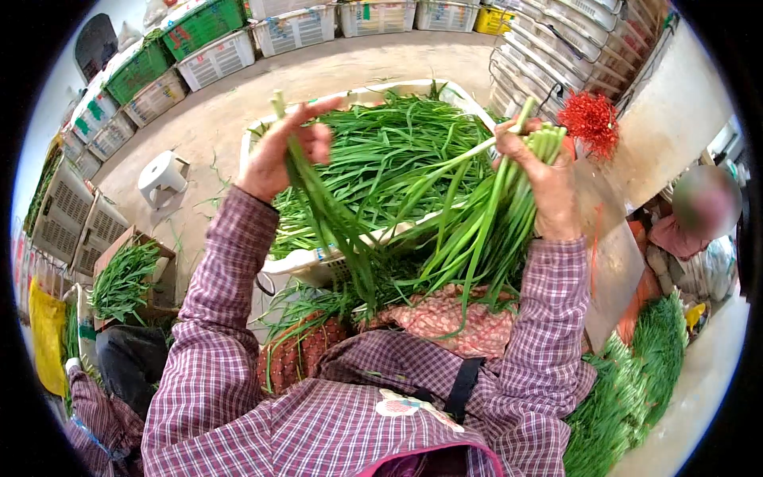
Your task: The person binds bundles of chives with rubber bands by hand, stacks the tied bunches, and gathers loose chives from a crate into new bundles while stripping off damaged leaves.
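Observation:
My left hand (pixel 284 151) is raised at the near left side of a white crate (pixel 469 103), some fingers apart, with a few green stalks (pixel 318 203) hanging from it, leaves down. My right hand (pixel 540 159), at the crate's right corner, is closed round a thick bunch of green stalks (pixel 509 199). Their pale ends point up and the leaves droop towards my lap. One stalk sticks out to the left from this bunch. Loose long green leaves (pixel 397 143) fill the crate between my hands.
A red bundle of ties (pixel 589 124) hangs right of my right hand. Bundled greens (pixel 628 381) lie at the lower right. A white stool (pixel 163 179) and a box of greens (pixel 131 274) stand left. Another person (pixel 687 219) is at the right; a checked sleeve shows lower left.

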Demonstrator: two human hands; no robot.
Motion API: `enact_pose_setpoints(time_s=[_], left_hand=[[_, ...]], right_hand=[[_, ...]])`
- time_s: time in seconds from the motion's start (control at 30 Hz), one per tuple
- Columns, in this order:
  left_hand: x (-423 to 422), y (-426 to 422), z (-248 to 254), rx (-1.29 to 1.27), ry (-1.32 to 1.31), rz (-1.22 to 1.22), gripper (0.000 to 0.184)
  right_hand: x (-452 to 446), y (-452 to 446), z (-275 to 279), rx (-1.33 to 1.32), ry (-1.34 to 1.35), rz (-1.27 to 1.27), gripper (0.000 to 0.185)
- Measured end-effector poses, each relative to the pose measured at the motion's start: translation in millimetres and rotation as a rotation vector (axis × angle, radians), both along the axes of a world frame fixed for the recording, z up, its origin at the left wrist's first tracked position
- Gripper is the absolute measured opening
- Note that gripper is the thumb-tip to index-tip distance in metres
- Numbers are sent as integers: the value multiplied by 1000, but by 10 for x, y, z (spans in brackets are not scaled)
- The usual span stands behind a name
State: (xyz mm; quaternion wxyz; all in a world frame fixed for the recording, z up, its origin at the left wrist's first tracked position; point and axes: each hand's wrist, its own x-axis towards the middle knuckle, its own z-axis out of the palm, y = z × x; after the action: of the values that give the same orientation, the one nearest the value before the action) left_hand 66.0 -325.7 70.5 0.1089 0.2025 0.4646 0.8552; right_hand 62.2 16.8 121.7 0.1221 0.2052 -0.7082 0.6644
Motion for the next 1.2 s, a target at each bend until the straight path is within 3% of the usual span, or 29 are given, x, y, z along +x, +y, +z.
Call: enact_pose_setpoints(time_s=[0.03, 0.2, 0.43, 0.47, 0.53, 0.63, 0.8, 0.87, 0.93, 1.07, 1.1, 1.17, 1.2], left_hand=[[65, -32, 64, -13, -32, 88, 52], [169, -45, 159, 8, -47, 87, 46], [182, 582, 271, -352, 56, 3, 42], [136, 678, 275, -413, 78, -6, 50], [183, 1025, 398, -341, 13, -51, 52], [90, 1402, 361, -182, 136, -181, 53], [45, 1672, 340, -1, -48, -231, 50], [49, 1831, 342, 120, -60, -139, 51], [-13, 1790, 291, 61, -42, -206, 59], [47, 1754, 220, -44, -67, -192, 80], [42, 1754, 230, -45, -38, -180, 69], [-15, 1704, 197, -27, -58, -231, 53], [-22, 1712, 242, -29, -60, -237, 53]], right_hand=[[4, 99, 30, 1, -79, -5, 22], [-119, 316, -26, 49, -15, -35, 23], [-34, 257, -39, -131, -76, 145, 21], [-24, 232, -28, -115, -93, 169, 21], [13, 122, -27, -134, -138, 193, 21], [151, -5, 117, -72, -142, 256, 24], [60, -113, 160, -177, -147, 320, 24], [-31, -166, 145, -242, -209, 359, 21], [-104, -217, 97, -243, -166, 346, 20], [-169, -222, -6, -41, -12, 189, 38], [-189, -215, 31, -40, -16, 185, 38], [-211, -180, 96, 402, 338, -86, 64], [-275, -156, 101, 401, 335, -92, 64]])
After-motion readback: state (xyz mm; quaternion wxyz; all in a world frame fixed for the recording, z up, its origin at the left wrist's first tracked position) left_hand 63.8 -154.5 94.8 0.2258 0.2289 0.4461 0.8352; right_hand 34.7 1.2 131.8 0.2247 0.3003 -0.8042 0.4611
